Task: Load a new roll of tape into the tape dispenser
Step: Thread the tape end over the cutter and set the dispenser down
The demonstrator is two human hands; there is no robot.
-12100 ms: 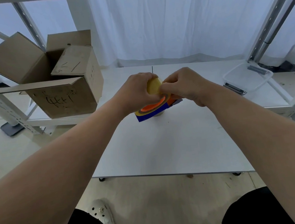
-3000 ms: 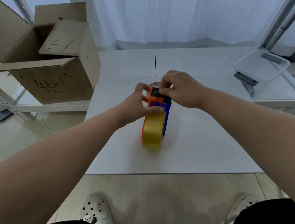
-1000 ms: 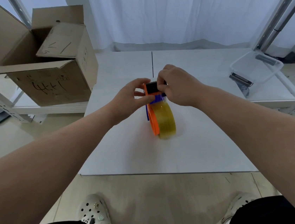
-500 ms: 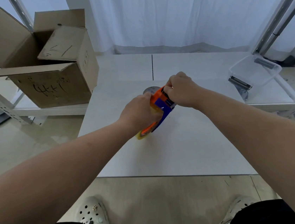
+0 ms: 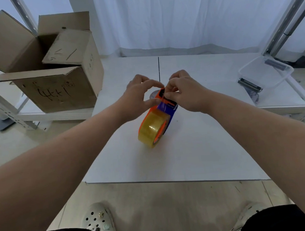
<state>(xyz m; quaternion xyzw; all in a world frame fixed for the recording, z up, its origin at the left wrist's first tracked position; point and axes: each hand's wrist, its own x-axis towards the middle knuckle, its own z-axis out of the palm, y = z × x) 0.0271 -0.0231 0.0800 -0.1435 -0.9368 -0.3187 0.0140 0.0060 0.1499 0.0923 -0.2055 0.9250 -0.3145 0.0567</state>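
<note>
A white table (image 5: 181,155) carries the orange and blue tape dispenser (image 5: 163,105), which stands on edge near the table's middle, well in from the near edge. The yellowish tape roll (image 5: 152,129) sits inside the dispenser's frame, its broad glossy face turned toward the near edge; the roll's far part is covered by the dispenser's body. Whether the roll touches the table or the frame alone rests on it cannot be made out.

The left hand (image 5: 140,99) pinches the orange upper end of the dispenser, thumb on its near side, forefinger curled over the top. The right hand (image 5: 185,92) closes thumb and forefinger on the dispenser's far tip, where the cutter would be; the fingers hide that part, and it is unclear whether they grasp a tape end or only the plastic. A small grey round object (image 5: 153,94) shows between the hands, mostly hidden behind the dispenser.

Off the table's left far corner an open cardboard box (image 5: 58,84) rests on a low shelf. To the right, a clear plastic tub (image 5: 265,73) sits on another shelf, partly cut by a metal upright. Pale clogs (image 5: 98,222) show at the bottom.
</note>
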